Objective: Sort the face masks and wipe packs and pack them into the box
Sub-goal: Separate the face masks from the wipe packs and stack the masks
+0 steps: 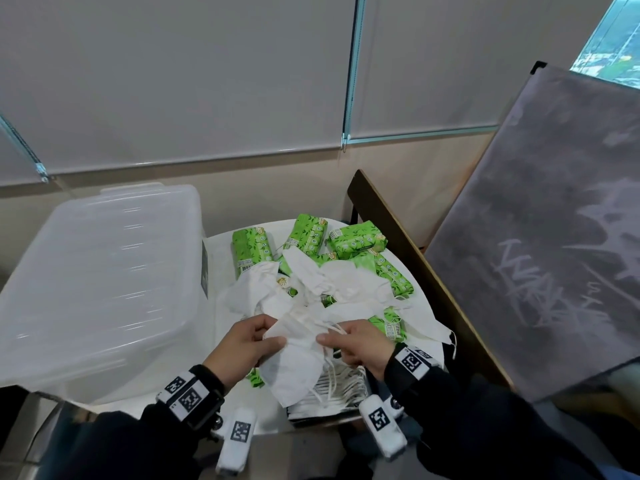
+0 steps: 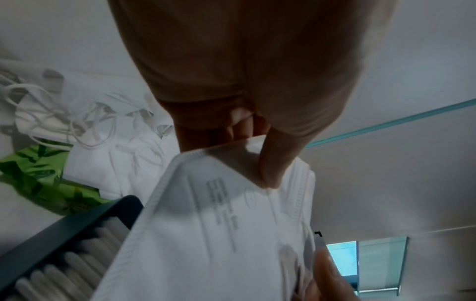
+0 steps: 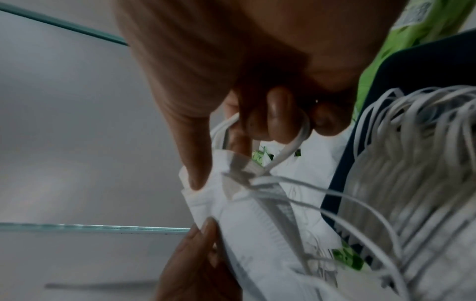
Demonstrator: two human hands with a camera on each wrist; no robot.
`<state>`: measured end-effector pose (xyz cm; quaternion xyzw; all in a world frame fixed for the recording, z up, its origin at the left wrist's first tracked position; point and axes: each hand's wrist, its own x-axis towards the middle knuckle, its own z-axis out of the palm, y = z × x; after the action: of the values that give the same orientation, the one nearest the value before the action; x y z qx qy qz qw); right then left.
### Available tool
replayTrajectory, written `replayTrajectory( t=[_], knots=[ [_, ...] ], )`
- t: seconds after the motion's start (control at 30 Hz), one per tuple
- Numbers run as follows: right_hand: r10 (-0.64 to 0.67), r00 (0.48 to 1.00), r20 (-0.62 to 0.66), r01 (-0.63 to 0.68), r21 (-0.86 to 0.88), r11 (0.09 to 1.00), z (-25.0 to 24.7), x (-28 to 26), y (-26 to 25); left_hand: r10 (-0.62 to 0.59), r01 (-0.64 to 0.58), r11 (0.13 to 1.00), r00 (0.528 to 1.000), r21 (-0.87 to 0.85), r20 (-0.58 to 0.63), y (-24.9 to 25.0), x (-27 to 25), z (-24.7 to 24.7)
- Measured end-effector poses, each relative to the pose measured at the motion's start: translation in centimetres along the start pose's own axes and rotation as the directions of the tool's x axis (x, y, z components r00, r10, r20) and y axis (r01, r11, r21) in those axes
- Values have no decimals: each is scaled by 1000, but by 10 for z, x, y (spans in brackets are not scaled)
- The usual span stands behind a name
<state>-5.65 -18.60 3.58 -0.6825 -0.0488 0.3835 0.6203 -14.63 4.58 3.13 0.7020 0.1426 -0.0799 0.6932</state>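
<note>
Both hands hold one folded white face mask (image 1: pixel 294 362) above the near part of the round white table (image 1: pixel 221 247). My left hand (image 1: pixel 242 344) pinches its left corner between thumb and fingers; the same mask (image 2: pixel 219 224) fills the left wrist view. My right hand (image 1: pixel 353 344) pinches the right corner, an ear loop (image 3: pixel 296 140) hooked round its fingers. Under the mask stands a dark box (image 1: pixel 332 419) with a row of packed masks (image 3: pixel 412 183) on edge. Loose masks (image 1: pixel 311 289) and green wipe packs (image 1: pixel 356 239) lie heaped behind.
A large translucent plastic bin (image 1: pixel 97 282) stands at the left of the table. A dark board (image 1: pixel 554 237) leans at the right behind a brown wooden edge (image 1: pixel 415 261). Window blinds (image 1: pixel 173 81) cover the wall beyond.
</note>
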Motion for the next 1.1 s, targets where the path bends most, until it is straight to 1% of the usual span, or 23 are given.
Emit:
replayTrajectory(
  t=[0.1,0.2,0.27,0.33,0.37,0.43,0.53,0.63,0.73,0.8,0.9,0.97,1.03,1.07,1.1],
  knots=[
    [-17,999,29,19,-80,997,1,0,6,-5,5,1000,1000,-17,-26,0,1,3],
    [-64,997,41,68,-91,994,6,-4,7,15,-16,1000,999,-14,-35,-3,0,6],
    [-66,998,17,68,-156,986,6,-6,7,41,-42,999,998,-26,-45,-2,-2,11],
    [-47,998,-37,40,-166,985,3,-4,13,45,-47,998,997,-37,-58,-1,-4,13],
    [-39,997,-63,30,-134,991,3,-3,15,40,-42,999,997,-26,-62,0,-5,13],
    [-18,993,-119,20,21,1000,1,0,20,20,-20,1000,996,-2,-83,0,-5,9],
    [40,980,-196,-2,190,982,-6,-1,16,18,-15,1000,990,20,-139,-3,-3,-1],
    [47,962,-268,27,267,963,-16,2,11,-14,14,1000,985,-3,-170,-6,-3,-10],
    [84,960,-267,23,372,928,-26,5,3,-83,76,996,977,-46,-196,-7,-2,-16],
    [54,964,-261,52,383,922,-33,5,-5,-152,152,988,970,-10,-188,-9,0,-16],
    [-65,968,-241,136,293,946,-39,3,-22,-262,265,964,960,17,-98,-14,8,-9],
    [-191,962,-195,224,164,961,-38,0,-34,-293,292,956,955,-32,-53,-16,13,0],
    [-344,934,-94,343,-28,939,-32,-6,-46,-287,282,950,958,-132,-21,-10,20,13],
    [-406,914,-10,401,-139,905,-28,-9,-51,-283,274,939,959,-208,-16,-4,22,20],
    [-449,888,99,459,-265,848,-25,-12,-54,-288,271,913,958,-306,-8,3,24,26]
  ],
)
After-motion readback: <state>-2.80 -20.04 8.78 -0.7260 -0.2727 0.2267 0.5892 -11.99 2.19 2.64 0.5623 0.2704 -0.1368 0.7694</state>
